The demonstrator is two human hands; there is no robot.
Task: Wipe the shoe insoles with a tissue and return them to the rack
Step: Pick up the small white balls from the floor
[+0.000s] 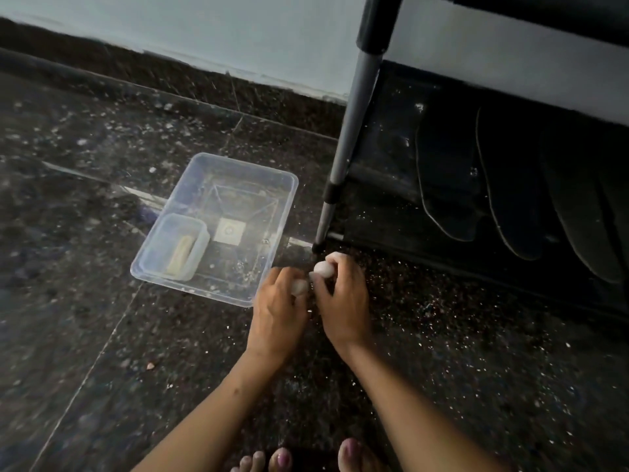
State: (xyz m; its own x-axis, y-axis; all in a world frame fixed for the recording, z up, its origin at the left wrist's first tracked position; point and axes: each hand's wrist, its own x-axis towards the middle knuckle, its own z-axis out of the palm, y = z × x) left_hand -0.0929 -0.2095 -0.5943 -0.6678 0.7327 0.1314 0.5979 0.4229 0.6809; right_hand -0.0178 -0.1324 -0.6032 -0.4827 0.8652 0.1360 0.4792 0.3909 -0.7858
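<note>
Both hands, left hand (277, 308) and right hand (343, 301), pinch a wadded tissue (322, 270) between curled fingers, beside the rack (350, 131)

A: Dim overall, isn't it?
B: Yes. The pale wall (238, 35) up top is the brightest part, and the floor (102, 301) glints along its tile seams.
A: And under the rack (476, 206)?
B: Nearly black; the insoles (510, 185) barely show. Edges smear and lines bow outward.

We look from a single head-worn wide-angle camera, forward and steeply down. It sits close above the floor (102, 301), facing the wall (204, 28).
</note>
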